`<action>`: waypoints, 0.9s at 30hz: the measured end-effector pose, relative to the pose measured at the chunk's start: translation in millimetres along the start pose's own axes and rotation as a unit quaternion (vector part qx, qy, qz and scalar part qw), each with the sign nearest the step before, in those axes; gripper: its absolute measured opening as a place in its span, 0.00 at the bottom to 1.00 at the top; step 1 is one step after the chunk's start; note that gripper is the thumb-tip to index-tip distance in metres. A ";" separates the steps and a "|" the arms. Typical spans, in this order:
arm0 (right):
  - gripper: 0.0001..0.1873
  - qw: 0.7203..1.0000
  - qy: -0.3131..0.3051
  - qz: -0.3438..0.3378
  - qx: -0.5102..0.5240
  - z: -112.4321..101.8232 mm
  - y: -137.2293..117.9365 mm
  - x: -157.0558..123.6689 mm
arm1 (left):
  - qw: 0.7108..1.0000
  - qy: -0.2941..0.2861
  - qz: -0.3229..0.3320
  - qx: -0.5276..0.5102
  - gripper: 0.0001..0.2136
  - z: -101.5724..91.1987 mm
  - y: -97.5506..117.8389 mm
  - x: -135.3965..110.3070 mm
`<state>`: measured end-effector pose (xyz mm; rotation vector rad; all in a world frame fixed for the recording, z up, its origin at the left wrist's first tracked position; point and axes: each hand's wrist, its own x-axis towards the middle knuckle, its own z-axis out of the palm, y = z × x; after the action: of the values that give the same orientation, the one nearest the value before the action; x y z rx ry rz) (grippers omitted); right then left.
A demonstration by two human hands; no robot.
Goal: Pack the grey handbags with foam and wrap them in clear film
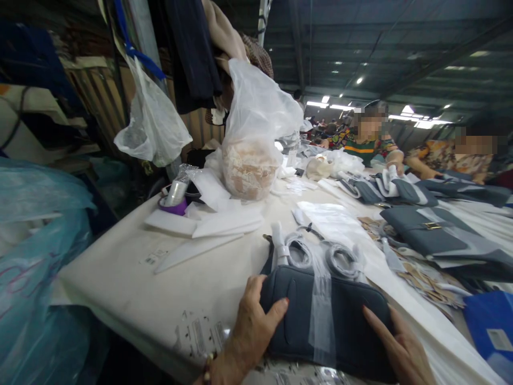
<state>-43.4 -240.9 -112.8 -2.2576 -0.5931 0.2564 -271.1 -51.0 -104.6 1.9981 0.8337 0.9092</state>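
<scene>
A dark blue-grey handbag [295,315] rests at the table's near edge between my two hands. A translucent strip [321,310] runs down its middle, and two wrapped, coiled straps [342,259] stick up behind its top edge. My left hand [256,315] grips the bag's left end, thumb on the front face and fingers round the side. At the right end, my right hand [403,342] holds the bag with one finger on the front and the others behind the edge. The bag's back is hidden.
White foam sheets [226,222] lie on the table [132,278] to the left, near a purple tape roll [175,207]. Behind stands a stuffed plastic bag [252,160]. Another grey handbag [436,230] and a blue packet [491,326] are at right. Two people work across the table.
</scene>
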 end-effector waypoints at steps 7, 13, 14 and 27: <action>0.25 0.937 0.140 -0.289 -0.138 -25.1 -33.9 -20.5 | 0.983 -0.054 0.142 -0.108 0.22 41.0 2.3 -77.8; 0.12 0.727 -0.097 -0.646 -0.214 4.4 -117.2 -44.9 | 0.966 0.091 0.205 -0.126 0.19 75.0 8.6 -92.3; 0.10 0.736 -0.134 -0.632 -0.201 11.6 -122.0 -44.8 | 0.963 0.049 0.223 -0.144 0.20 67.3 9.2 -88.8; 0.10 0.798 -0.163 -0.579 -0.034 12.1 -122.9 -35.1 | 0.907 -0.267 0.306 0.113 0.06 11.0 -0.9 1.0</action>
<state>-119.5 -177.5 -31.1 -1.5127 -2.0346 -0.0181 -261.9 -53.8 -109.9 2.6030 -0.0159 0.5338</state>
